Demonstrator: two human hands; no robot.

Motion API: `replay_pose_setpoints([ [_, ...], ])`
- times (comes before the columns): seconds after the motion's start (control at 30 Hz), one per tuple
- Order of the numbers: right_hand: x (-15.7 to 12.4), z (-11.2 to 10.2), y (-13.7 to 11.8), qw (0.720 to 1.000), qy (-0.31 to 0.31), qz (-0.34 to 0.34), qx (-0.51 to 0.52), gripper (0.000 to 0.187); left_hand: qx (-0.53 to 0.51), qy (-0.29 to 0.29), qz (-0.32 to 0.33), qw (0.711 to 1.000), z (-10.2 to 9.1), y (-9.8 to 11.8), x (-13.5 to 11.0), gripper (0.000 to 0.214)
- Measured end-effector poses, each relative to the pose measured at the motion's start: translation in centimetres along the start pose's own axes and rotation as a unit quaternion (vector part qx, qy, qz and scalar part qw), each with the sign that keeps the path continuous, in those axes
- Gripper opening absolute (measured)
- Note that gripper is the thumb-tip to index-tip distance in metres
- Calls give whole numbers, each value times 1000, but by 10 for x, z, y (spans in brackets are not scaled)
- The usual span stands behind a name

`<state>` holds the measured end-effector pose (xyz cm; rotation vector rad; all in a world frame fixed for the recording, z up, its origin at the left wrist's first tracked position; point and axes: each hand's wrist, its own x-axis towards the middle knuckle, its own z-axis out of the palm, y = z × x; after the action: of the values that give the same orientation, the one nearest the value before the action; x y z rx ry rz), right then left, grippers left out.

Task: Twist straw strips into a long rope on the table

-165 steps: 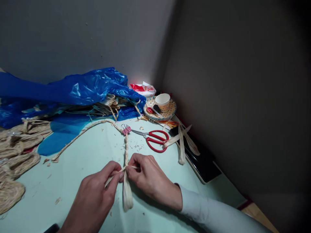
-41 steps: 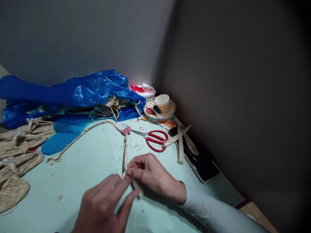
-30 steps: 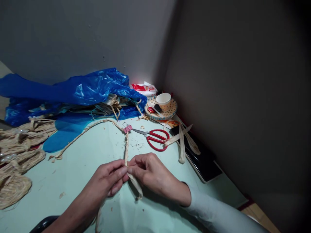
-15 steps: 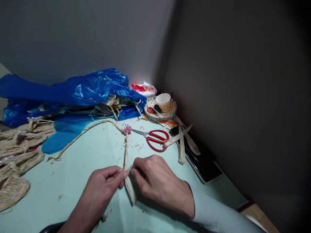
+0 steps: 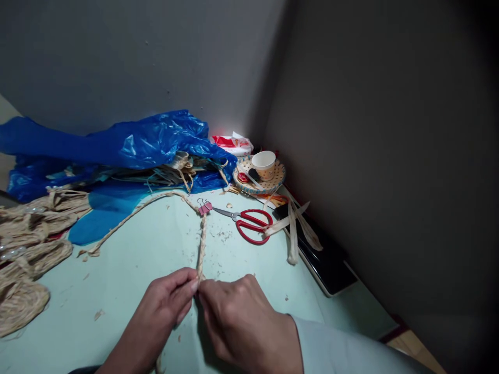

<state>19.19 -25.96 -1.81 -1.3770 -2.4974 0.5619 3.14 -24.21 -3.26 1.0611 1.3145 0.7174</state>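
Note:
A pale braid [image 5: 202,244] of dried plant fibre runs toward me from a pink binder clip [image 5: 205,208]. My left hand [image 5: 166,309] pinches its near end between thumb and fingertips. Right beside that pinch, my right hand [image 5: 247,322] is closed, knuckles up, on a strand at the braid's end; its fingertips and the loose ends are mostly hidden. Beyond the clip the cord curves left across the pale green tabletop [image 5: 132,280]. Red-handled scissors [image 5: 253,226] lie to the right of the clip, their blades pointing at it.
Woven fibre pieces [image 5: 35,254] are piled at left, below a blue plastic bag [image 5: 156,140] with dried strips in it. A paper cup [image 5: 264,165] stands on a woven tray [image 5: 278,182] at the back. Loose strips [image 5: 292,234] lie over a dark flat device [image 5: 329,270] at right.
My right hand has come toward me and turned knuckles up, closer against my left hand. The loose end that hung below the pinch is now hidden. My left hand has shifted slightly.

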Motion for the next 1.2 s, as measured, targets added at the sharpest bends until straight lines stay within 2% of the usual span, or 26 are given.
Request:
replay_pose_setpoints([
  [0.1, -1, 5, 0, 993, 7, -83, -86, 26, -7, 1, 6, 1000, -3, -1, 1, 27],
  [0.17, 0, 3, 2, 988, 22, -126, -86, 25, 36, -7, 36, 999, -7, -2, 2, 27],
  [0.2, 1, 0, 4, 989, 30, -127, -65, 23, 54, -8, 49, 997, -8, -3, 3, 27],
  [0.27, 4, -10, 7, 995, 54, -86, 8, 25, 57, -1, 53, 997, -9, -3, 2, 28],
  [0.33, 9, -21, 11, 992, 90, -10, 90, 29, 23, 1, 30, 999, -8, -3, 1, 26],
  [0.4, 14, -28, 16, 980, 96, 49, 165, 22, -14, -7, 6, 1000, -6, -1, -2, 22],
  [0.43, 17, -31, 18, 974, 72, 59, 206, 20, -22, -15, 3, 1000, -5, 0, -3, 20],
  [0.53, 23, -30, 24, 941, -56, 48, 331, 22, 1, -31, 20, 999, -3, 3, -4, 17],
  [0.6, 25, -27, 27, 920, -97, 42, 378, 23, 36, -26, 37, 998, -3, 4, -4, 19],
  [0.7, 26, -25, 31, 917, -98, 21, 385, 23, 89, -15, 59, 994, -2, 3, -5, 28],
  [0.8, 26, -27, 33, 932, -92, 7, 350, 27, 134, -8, 53, 990, -3, 1, -6, 34],
  [0.93, 25, -29, 32, 953, -65, 22, 296, 25, 178, -3, 39, 983, -2, 2, -8, 34],
  [1.2, 21, -24, 28, 937, -45, 50, 342, 25, 202, -5, 52, 978, 1, 4, -8, 35],
])
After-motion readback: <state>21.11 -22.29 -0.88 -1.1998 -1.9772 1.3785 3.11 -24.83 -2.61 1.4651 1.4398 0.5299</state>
